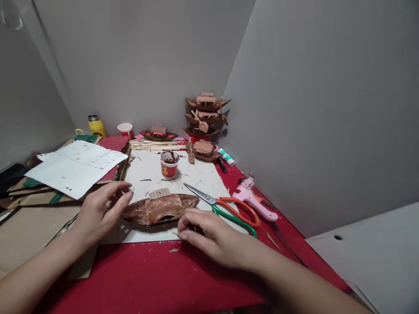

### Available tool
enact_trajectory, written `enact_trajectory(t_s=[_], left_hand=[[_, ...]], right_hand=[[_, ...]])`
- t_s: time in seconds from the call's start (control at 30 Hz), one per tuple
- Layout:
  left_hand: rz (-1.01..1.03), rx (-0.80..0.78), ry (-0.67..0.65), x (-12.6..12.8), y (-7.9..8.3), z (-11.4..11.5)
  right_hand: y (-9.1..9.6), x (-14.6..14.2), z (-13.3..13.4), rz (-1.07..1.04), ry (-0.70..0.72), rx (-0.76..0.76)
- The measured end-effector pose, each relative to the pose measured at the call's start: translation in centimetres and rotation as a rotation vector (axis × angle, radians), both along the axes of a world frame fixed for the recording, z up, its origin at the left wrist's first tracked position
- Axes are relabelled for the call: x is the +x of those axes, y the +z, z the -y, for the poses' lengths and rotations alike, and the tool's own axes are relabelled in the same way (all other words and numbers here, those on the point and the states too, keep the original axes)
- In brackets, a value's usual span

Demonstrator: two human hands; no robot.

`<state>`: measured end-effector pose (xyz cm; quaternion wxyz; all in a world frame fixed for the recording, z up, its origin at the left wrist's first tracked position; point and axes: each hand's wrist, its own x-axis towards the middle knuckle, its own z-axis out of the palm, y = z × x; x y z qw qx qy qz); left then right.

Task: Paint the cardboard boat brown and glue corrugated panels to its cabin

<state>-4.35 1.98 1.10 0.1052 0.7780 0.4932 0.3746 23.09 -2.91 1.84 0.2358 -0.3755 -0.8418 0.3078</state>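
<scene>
A brown model boat [163, 210] with a curved canopy lies on the white board in front of me. A small piece of corrugated cardboard [159, 193] rests on its roof. My left hand [104, 208] is beside the boat's left tip, thumb and fingers closed around a small pale scrap [132, 188]. At the boat's right end, my right hand [212, 237] is pinched low over the board's front edge. A thin yellowish sliver [176, 234] shows at its fingertips. Scissors [214, 201] with orange and green handles lie just beyond the right hand.
A paper cup [169, 165] with brown paint stands behind the boat. A pink glue gun [253, 198] lies at right. Stacked model boats [207, 104] stand at the back, beside thin sticks [157, 145]. White drawn sheets [78, 168] cover cardboard [39, 222] at left.
</scene>
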Motion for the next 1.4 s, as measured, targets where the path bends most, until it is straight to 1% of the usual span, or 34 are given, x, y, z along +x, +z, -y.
enact_trajectory(t_s=[0.03,0.07,0.13,0.2,0.3,0.43,0.5,0.7,0.8,0.87,1.0,1.1,1.17,1.2,1.23,1.27,1.3,1.33,1.4], left_hand=[[0.026,0.065,-0.043,0.3,0.3,0.8],[0.037,0.067,-0.1,0.7,0.5,1.7],[0.048,-0.064,-0.244,1.7,0.7,3.4],[0.07,-0.223,-0.317,2.7,0.8,4.8],[0.161,-0.427,-0.369,4.1,0.8,5.9],[0.445,-0.701,-0.427,5.2,0.6,6.4],[0.539,-0.779,-0.464,5.6,0.5,6.6],[0.643,-0.861,-0.515,6.8,0.2,7.1],[0.645,-0.908,-0.526,7.3,-0.3,7.2],[0.622,-0.9,-0.521,7.5,-0.6,7.3],[0.612,-0.809,-0.492,7.9,-1.0,7.5],[0.632,-0.773,-0.499,8.0,-0.9,7.5],[0.662,-0.783,-0.496,7.9,-0.7,7.4],[0.672,-0.786,-0.482,7.7,-0.6,7.3],[0.68,-0.787,-0.459,7.4,-0.5,7.1],[0.685,-0.784,-0.432,7.1,-0.3,7.0],[0.692,-0.78,-0.406,6.8,-0.2,6.8],[0.701,-0.777,-0.381,6.5,-0.2,6.6],[0.714,-0.771,-0.348,6.0,-0.2,6.2]], right_hand=[[0.0,-0.3,0.2,-0.014,0.0,0.013],[-0.1,-0.6,0.4,-0.021,0.002,0.026],[0.0,-1.1,0.9,-0.026,0.001,0.059],[-0.1,-1.4,1.5,-0.046,-0.003,0.099],[-0.4,-1.6,2.6,-0.12,-0.014,0.163],[-1.1,-1.4,4.1,-0.236,-0.054,0.211],[-1.3,-1.3,4.8,-0.277,-0.081,0.233],[-1.6,-1.0,5.7,-0.365,-0.153,0.291],[-1.8,-0.7,6.0,-0.404,-0.181,0.322],[-1.9,-0.6,6.1,-0.411,-0.177,0.334],[-2.0,-0.7,6.5,-0.393,-0.181,0.312],[-1.3,0.1,6.5,-0.316,-0.161,0.287],[-0.5,1.9,6.0,-0.214,-0.206,0.298],[-0.2,3.2,5.6,-0.156,-0.305,0.329],[0.0,4.8,5.1,-0.052,-0.44,0.367],[0.0,6.5,4.5,0.088,-0.601,0.398],[-0.1,8.2,3.8,0.273,-0.753,0.386],[-0.4,9.8,3.0,0.473,-0.852,0.337],[-1.4,12.6,1.6,0.583,-0.871,0.265]])
